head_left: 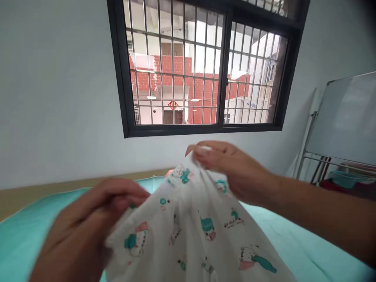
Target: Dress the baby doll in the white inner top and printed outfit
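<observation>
A small white garment [190, 231] printed with teal and pink cartoon figures hangs between my two hands, held up above a teal sheet [20, 239]. My left hand [88, 227] is closed on the garment's left edge at the lower left. My right hand [226, 168] pinches its top edge, a little higher and farther away. The cloth droops down and toward me and runs off the bottom of the view.
The teal sheet covers a bed or table that reaches a wooden edge [58, 186] along the white wall. A barred window [202, 66] is straight ahead. A whiteboard on a metal stand [343, 121] leans at the right, with folded items [349, 178] under it.
</observation>
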`<act>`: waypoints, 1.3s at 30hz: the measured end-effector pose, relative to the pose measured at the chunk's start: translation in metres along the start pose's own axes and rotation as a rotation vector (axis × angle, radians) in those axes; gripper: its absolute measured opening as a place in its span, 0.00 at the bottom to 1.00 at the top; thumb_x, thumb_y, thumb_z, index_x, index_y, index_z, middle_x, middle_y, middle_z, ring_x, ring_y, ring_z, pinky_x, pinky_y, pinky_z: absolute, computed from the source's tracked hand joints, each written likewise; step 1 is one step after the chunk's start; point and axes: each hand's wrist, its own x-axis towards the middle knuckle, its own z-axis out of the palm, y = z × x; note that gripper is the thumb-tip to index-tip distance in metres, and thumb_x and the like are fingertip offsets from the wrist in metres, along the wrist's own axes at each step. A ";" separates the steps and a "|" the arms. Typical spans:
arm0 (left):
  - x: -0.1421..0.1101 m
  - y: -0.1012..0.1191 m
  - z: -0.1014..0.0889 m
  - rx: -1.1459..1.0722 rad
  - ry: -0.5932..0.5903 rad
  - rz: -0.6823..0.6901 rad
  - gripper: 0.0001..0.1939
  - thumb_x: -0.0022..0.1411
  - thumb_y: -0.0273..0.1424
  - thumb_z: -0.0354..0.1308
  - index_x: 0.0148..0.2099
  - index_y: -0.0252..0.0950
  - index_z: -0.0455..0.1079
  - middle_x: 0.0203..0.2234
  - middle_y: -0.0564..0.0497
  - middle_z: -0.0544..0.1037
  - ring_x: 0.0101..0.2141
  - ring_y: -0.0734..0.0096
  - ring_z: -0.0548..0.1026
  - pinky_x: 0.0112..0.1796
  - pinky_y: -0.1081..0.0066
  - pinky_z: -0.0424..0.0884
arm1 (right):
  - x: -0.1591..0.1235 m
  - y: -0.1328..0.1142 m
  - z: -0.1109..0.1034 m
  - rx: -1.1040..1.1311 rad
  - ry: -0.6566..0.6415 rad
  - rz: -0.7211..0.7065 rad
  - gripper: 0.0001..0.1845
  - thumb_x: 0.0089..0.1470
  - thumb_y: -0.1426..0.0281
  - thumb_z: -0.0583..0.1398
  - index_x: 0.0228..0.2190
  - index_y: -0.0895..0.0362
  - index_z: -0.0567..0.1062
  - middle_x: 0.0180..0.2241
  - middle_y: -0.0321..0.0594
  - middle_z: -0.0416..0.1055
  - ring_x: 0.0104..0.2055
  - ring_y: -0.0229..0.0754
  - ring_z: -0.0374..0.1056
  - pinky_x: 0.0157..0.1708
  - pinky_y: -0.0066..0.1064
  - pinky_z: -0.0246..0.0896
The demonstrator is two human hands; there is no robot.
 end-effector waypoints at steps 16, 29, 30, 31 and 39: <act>0.004 -0.020 0.089 0.225 -0.646 -0.276 0.12 0.56 0.42 0.59 0.31 0.38 0.70 0.28 0.51 0.79 0.31 0.60 0.76 0.30 0.69 0.66 | 0.012 0.148 0.004 0.623 0.303 0.072 0.23 0.51 0.50 0.64 0.27 0.56 0.65 0.20 0.29 0.62 0.22 0.33 0.57 0.23 0.25 0.53; 0.004 -0.031 0.094 -0.452 -0.497 -0.600 0.17 0.52 0.40 0.66 0.30 0.38 0.61 0.19 0.59 0.67 0.19 0.78 0.63 0.21 0.77 0.61 | -0.014 0.187 -0.029 0.309 -0.443 0.321 0.29 0.30 0.55 0.75 0.29 0.62 0.74 0.27 0.34 0.71 0.31 0.36 0.68 0.31 0.24 0.66; 0.002 -0.031 0.096 -0.436 -0.522 -0.596 0.17 0.52 0.40 0.66 0.31 0.37 0.62 0.19 0.59 0.67 0.19 0.79 0.63 0.20 0.78 0.60 | -0.015 0.188 -0.029 0.276 -0.547 0.360 0.27 0.32 0.56 0.74 0.29 0.62 0.75 0.28 0.35 0.72 0.32 0.36 0.69 0.34 0.25 0.67; 0.001 -0.031 0.098 -0.415 -0.547 -0.591 0.18 0.51 0.41 0.67 0.30 0.37 0.62 0.19 0.59 0.67 0.19 0.79 0.63 0.20 0.79 0.60 | -0.015 0.189 -0.029 0.252 -0.623 0.379 0.25 0.34 0.57 0.74 0.30 0.62 0.76 0.29 0.36 0.73 0.33 0.36 0.69 0.36 0.26 0.68; 0.004 -0.026 0.098 -0.057 -0.763 -0.535 0.22 0.48 0.40 0.69 0.45 0.36 0.74 0.31 0.48 0.80 0.31 0.61 0.78 0.30 0.70 0.72 | -0.012 0.179 -0.051 0.412 -0.171 0.175 0.25 0.46 0.55 0.69 0.36 0.64 0.77 0.31 0.41 0.75 0.32 0.37 0.72 0.32 0.26 0.69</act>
